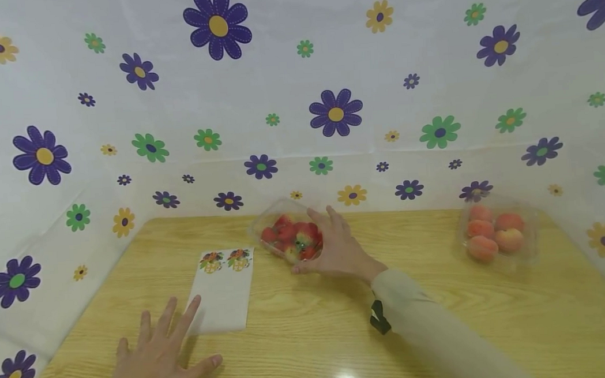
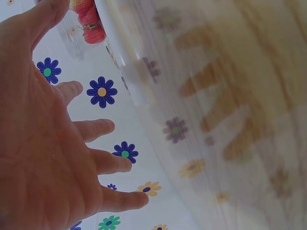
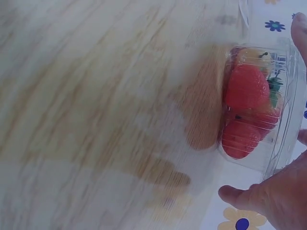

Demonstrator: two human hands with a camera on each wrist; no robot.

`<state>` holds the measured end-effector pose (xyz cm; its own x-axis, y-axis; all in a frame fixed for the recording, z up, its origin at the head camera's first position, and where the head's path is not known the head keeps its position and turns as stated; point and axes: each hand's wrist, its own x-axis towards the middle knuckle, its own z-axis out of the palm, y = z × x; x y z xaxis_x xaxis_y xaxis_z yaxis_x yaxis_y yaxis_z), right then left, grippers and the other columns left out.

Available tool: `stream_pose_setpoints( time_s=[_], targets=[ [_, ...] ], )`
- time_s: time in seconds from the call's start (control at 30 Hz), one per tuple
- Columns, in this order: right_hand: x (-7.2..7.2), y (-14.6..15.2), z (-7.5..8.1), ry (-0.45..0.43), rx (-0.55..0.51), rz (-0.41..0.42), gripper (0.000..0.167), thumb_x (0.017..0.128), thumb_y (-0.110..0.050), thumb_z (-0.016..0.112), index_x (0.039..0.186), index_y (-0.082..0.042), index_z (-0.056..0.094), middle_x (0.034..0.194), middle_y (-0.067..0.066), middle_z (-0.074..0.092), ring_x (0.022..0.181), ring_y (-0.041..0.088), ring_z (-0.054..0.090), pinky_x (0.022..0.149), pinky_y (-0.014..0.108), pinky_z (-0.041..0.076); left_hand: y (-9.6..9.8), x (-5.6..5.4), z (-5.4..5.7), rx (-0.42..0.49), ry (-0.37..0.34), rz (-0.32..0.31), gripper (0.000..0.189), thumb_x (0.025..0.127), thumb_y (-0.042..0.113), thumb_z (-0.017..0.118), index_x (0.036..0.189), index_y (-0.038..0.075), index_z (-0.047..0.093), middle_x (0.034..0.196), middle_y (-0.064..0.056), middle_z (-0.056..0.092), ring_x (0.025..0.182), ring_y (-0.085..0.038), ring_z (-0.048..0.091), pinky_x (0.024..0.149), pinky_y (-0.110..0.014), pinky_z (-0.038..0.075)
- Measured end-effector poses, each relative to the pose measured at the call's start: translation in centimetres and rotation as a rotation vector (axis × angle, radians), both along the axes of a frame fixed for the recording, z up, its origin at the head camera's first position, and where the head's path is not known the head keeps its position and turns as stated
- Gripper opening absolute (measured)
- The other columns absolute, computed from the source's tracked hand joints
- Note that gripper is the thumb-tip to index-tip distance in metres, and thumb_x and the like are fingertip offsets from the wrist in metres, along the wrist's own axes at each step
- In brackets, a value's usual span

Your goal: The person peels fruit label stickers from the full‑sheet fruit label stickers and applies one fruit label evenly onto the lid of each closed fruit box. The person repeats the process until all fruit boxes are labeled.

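A clear plastic box (image 1: 269, 246) of red and yellowish fruits, some with green leaves, stands toward the back of the wooden table. My right hand (image 1: 339, 247) is spread around its right side, thumb at the near corner and fingers at the far edge. In the right wrist view the thumb (image 3: 235, 195) sticks out below the box (image 3: 252, 108), beside its rim. My left hand (image 1: 154, 357) hovers low over the table at front left, fingers spread, holding nothing. Its index fingertip overlaps a white paper (image 1: 221, 301) printed with two small fruit pictures.
Another clear box (image 1: 529, 236) with several peach-like fruits stands at the back right of the wooden table (image 1: 311, 339). A white flower-print sheet (image 1: 275, 81) encloses the back and both sides.
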<state>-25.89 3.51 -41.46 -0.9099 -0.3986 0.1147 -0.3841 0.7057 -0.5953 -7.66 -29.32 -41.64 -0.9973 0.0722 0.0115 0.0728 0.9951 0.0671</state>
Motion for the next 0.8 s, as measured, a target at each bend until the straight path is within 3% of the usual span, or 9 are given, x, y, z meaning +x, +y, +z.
stream_pose_setpoints(
  time_s=[0.3, 0.43, 0.67, 0.8],
  targets=[
    [-0.05, -0.13, 0.04, 0.014, 0.021, -0.027, 0.108, 0.071, -0.063, 0.084, 0.159, -0.026, 0.034, 0.158, 0.016, 0.029, 0.141, 0.044, 0.032, 0.106, 0.064, 0.046, 0.09, -0.06, -0.06, 0.002, -0.015, 0.005, 0.106, 0.084, 0.082, 0.057, 0.164, 0.028, 0.015, 0.161, -0.03, 0.032, 0.135, -0.075, 0.027, 0.09, -0.094, 0.025],
    [-0.06, -0.09, -0.04, -0.005, -0.005, -0.034, 0.104, 0.071, -0.059, 0.084, 0.157, -0.027, 0.036, 0.159, 0.018, 0.027, 0.141, 0.045, 0.029, 0.105, 0.063, 0.047, 0.07, -0.1, -0.14, 0.009, -0.024, 0.007, 0.106, 0.084, 0.082, 0.057, 0.165, 0.028, 0.015, 0.161, -0.03, 0.032, 0.135, -0.075, 0.027, 0.09, -0.094, 0.024],
    [0.09, -0.15, 0.0, -0.064, -0.08, -0.024, 0.098, 0.072, -0.047, 0.087, 0.154, -0.024, 0.04, 0.16, 0.023, 0.018, 0.147, 0.047, 0.015, 0.112, 0.066, 0.037, 0.13, -0.01, -0.27, 0.02, -0.015, 0.007, 0.106, 0.084, 0.081, 0.058, 0.165, 0.028, 0.015, 0.162, -0.03, 0.032, 0.135, -0.075, 0.027, 0.092, -0.094, 0.024],
    [0.11, -0.03, 0.07, -0.092, -0.084, -0.015, 0.099, 0.071, -0.045, 0.088, 0.154, -0.024, 0.039, 0.162, 0.023, 0.013, 0.148, 0.05, 0.016, 0.112, 0.068, 0.036, 0.17, 0.01, -0.31, 0.022, -0.009, 0.005, 0.106, 0.084, 0.081, 0.058, 0.165, 0.029, 0.013, 0.162, -0.03, 0.032, 0.135, -0.075, 0.027, 0.092, -0.093, 0.024]
  ],
)
